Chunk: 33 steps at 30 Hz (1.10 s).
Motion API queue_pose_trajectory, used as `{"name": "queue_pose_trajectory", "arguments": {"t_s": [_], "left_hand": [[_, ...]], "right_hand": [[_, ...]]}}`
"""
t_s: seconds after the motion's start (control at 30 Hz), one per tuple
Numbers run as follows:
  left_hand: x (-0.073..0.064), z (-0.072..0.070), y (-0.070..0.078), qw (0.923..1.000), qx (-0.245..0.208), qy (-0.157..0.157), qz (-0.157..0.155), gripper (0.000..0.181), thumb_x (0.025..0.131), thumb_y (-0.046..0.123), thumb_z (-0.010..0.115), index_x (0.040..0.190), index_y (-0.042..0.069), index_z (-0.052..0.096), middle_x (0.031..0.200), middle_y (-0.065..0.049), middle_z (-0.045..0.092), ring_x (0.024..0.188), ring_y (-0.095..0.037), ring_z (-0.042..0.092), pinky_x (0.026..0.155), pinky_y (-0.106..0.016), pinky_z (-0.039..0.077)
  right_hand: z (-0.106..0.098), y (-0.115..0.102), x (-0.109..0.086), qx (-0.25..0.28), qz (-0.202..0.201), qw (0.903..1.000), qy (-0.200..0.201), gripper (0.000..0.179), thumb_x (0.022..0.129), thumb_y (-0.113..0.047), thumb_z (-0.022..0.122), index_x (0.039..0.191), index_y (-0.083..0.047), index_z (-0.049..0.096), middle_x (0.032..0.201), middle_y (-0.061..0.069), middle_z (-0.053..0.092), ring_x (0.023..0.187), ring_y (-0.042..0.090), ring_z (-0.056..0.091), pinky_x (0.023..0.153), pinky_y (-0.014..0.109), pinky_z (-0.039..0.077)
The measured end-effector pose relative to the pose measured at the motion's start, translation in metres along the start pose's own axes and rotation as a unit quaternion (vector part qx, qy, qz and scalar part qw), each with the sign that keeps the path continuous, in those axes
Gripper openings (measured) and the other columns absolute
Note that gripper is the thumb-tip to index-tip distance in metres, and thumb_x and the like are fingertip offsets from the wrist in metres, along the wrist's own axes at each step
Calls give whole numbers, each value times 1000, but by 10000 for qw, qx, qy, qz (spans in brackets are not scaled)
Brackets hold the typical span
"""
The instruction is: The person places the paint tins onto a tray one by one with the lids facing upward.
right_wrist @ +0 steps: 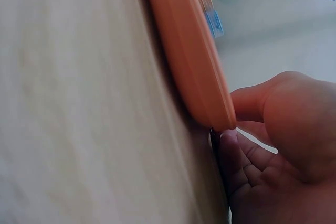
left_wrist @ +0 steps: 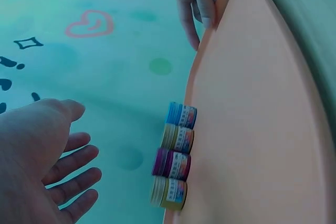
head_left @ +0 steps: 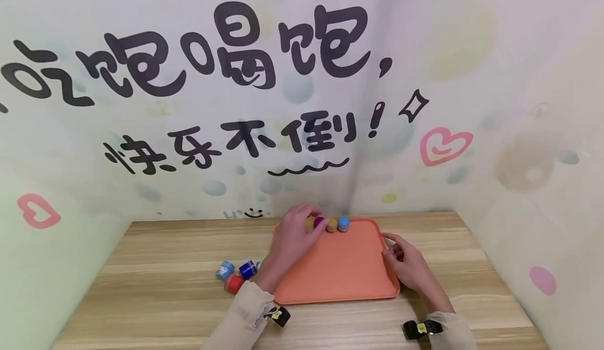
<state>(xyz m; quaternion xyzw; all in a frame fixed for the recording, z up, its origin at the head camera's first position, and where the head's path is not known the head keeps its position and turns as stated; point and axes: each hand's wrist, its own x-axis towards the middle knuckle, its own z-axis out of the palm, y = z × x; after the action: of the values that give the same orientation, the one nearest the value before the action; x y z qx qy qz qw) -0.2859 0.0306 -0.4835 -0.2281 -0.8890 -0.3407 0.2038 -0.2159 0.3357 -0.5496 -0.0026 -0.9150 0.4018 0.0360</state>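
Four small jars (left_wrist: pixel 172 158) stand in a row, right up along the far rim of the orange tray (head_left: pixel 337 271)! From the left they run olive-yellow jar (left_wrist: pixel 173 195), purple jar (left_wrist: pixel 171 164), yellow jar (left_wrist: pixel 177 138) and blue jar (left_wrist: pixel 181 115), packed close side by side, printed labels showing in the left wrist view. Over the left end of that row comes the left hand (head_left: pixel 298 232), fingers loosely spread, thumb well out from the rest, and it has hold of nothing: the left wrist view shows bare space between it and the jars. Across on the other side, the right hand (head_left: pixel 408 263) is at the tray's right edge, fingers bent in, thumb against the rim and index finger along the outside, a pinch on the edge near the far corner. Just left of the tray, out on the wooden table (head_left: pixel 165 271), there's a little cluster: a light blue jar (head_left: pixel 224 270), a red jar (head_left: pixel 233 283) and a dark blue jar (head_left: pixel 247 270), with one more piece beside them mostly hidden by the left arm. Pale sleeves (head_left: pixel 243 316) on both arms, black straps (head_left: pixel 415 330) at both wrists, and behind it all a pale wall (head_left: pixel 302 193) with big black lettering (head_left: pixel 245 46) and a pink heart (head_left: pixel 444 146) on the right!
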Motion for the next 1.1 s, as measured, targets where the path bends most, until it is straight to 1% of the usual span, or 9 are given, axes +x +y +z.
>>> {"name": "queue_pose_trajectory", "arguments": {"t_s": [0.07,0.23,0.3,0.43,0.63,0.73,0.87,0.97,1.1], "left_hand": [[-3,-4,-2,10000,-8,-23,-23,25,91,44,72,105,22,73,108,4,71,106,-16,64,89,-35,58],[-9,-12,-10,9996,248,-138,-22,28,93,46,68,110,23,73,116,4,69,112,-16,63,91,-35,58],[-12,-15,-13,9994,310,-151,-21,28,93,46,68,110,24,72,116,5,69,112,-15,63,90,-33,58],[-18,-21,-18,9995,272,-130,-3,26,93,45,68,109,26,72,113,7,68,108,-13,63,87,-32,58],[-25,-28,-20,9994,255,-7,232,24,92,42,71,108,24,71,111,4,69,107,-15,64,86,-34,59],[-30,-33,-22,9992,255,13,295,24,92,42,71,108,23,71,110,3,71,106,-15,65,86,-35,59],[-36,-39,-26,9992,313,-51,246,26,93,44,69,110,25,71,112,6,70,108,-13,65,88,-34,59],[-40,-43,-29,9992,335,-100,203,25,92,42,70,112,25,71,114,8,69,109,-13,65,89,-33,58],[-44,-47,-31,9991,378,-54,206,25,92,39,72,113,26,72,114,9,68,108,-14,66,89,-33,58]], "right_hand": [[-1,0,0,-14,-13,10000,-3,42,101,-17,61,142,-16,54,92,5,63,75,15,57,64,24,48],[-1,-1,0,-60,-45,10000,16,42,101,-16,61,142,-15,54,92,5,63,76,15,57,65,23,48],[-1,-2,0,-75,-52,10000,18,42,101,-15,61,142,-15,54,92,5,63,76,15,57,65,23,49],[-1,-2,1,-48,-54,10000,5,42,101,-16,61,142,-15,54,92,5,63,76,15,57,64,23,48],[0,-1,0,-42,-34,10000,32,42,100,-16,62,141,-16,54,91,5,63,76,15,57,64,23,48],[1,0,-1,-52,-28,10000,42,41,100,-17,62,141,-16,54,91,5,63,76,14,57,64,23,48],[0,-1,-2,-32,-45,10000,47,41,100,-18,62,141,-15,55,91,5,63,75,14,57,64,23,48],[0,-1,-2,-42,-79,10000,45,42,100,-18,62,141,-15,55,91,4,63,75,14,57,64,23,48],[0,-1,-2,-98,-86,9999,19,42,100,-17,62,142,-16,54,91,4,63,75,13,56,64,23,48]]}}
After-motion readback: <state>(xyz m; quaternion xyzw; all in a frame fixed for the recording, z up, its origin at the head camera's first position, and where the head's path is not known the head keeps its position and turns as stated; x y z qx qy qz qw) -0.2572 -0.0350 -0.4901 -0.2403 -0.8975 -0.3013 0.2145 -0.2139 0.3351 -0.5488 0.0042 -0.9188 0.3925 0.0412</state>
